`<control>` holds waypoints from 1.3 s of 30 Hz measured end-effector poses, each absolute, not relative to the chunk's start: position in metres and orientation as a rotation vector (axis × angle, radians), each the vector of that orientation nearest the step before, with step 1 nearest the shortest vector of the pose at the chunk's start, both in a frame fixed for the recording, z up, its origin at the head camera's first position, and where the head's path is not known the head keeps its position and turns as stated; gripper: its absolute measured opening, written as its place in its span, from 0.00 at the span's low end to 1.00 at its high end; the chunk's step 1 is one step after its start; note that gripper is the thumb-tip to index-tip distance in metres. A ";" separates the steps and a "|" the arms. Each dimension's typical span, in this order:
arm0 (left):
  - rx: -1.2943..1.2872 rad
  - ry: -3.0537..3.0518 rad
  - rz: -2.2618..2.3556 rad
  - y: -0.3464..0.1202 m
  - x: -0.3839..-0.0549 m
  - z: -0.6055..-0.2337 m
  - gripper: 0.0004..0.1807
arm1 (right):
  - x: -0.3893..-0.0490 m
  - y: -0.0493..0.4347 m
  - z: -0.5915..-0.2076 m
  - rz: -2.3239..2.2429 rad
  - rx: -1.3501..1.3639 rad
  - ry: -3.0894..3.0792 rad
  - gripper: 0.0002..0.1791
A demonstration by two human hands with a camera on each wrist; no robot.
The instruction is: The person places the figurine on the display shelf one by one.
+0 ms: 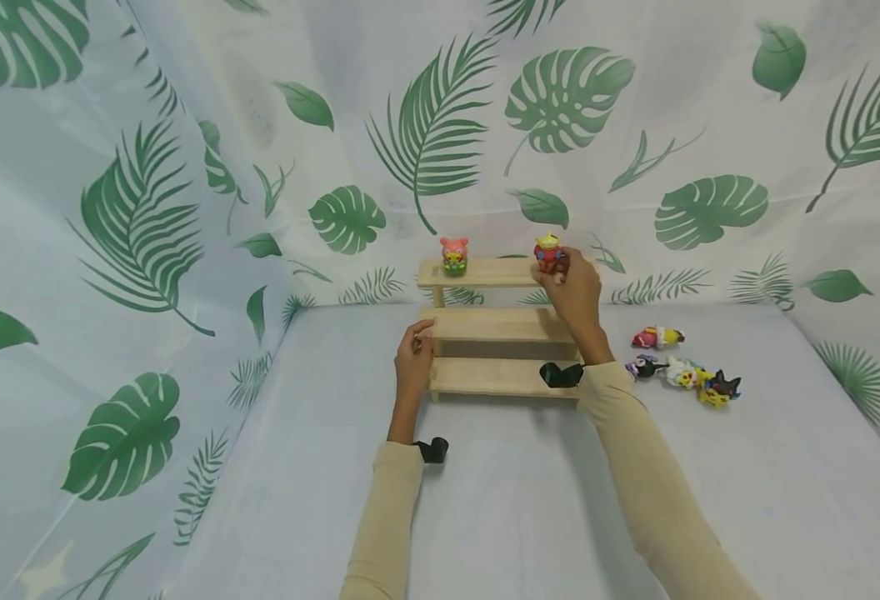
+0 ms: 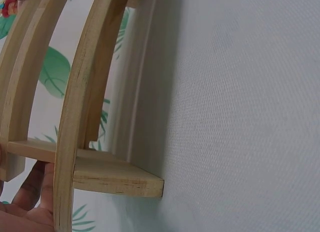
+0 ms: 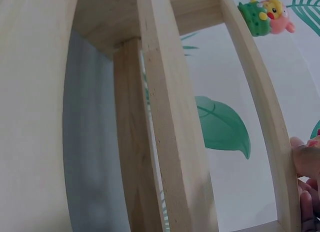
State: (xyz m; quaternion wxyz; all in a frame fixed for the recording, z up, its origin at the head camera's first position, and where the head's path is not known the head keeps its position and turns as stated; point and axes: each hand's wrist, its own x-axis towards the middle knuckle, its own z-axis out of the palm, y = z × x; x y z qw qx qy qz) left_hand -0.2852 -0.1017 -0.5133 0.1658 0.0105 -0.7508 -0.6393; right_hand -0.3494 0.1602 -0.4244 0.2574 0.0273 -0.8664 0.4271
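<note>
A three-tier wooden shelf (image 1: pixel 500 325) stands on the table. At its left end, my left hand (image 1: pixel 414 354) holds the side around the middle tier; in the left wrist view its fingers (image 2: pixel 32 189) reach behind the wood. My right hand (image 1: pixel 577 287) grips a small red, blue and yellow toy figure (image 1: pixel 548 252) at the right end of the top tier. Whether the figure's base touches the plank, I cannot tell. A pink toy figure (image 1: pixel 454 256) with a green base sits upright on the top tier's left end, also visible in the right wrist view.
Right of the shelf, several toy figures lie on the white table: a red and yellow one (image 1: pixel 657 337), a black and purple one (image 1: pixel 644 367), a white one (image 1: pixel 682 372) and a black and yellow one (image 1: pixel 719 388). A leaf-printed curtain (image 1: pixel 440 125) hangs behind.
</note>
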 end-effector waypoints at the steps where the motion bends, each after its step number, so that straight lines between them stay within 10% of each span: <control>1: 0.033 -2.141 -1.815 -0.102 -0.286 -0.513 0.15 | -0.349 0.160 -0.424 1.149 0.083 -2.349 0.32; 22: 0.060 -2.129 -1.836 -0.103 -0.289 -0.518 0.13 | -0.320 0.161 -0.433 1.237 0.058 -2.232 0.24; 39: 0.072 -2.172 -1.828 -0.103 -0.284 -0.515 0.13 | -0.226 0.166 -0.465 1.582 -0.122 -1.923 0.11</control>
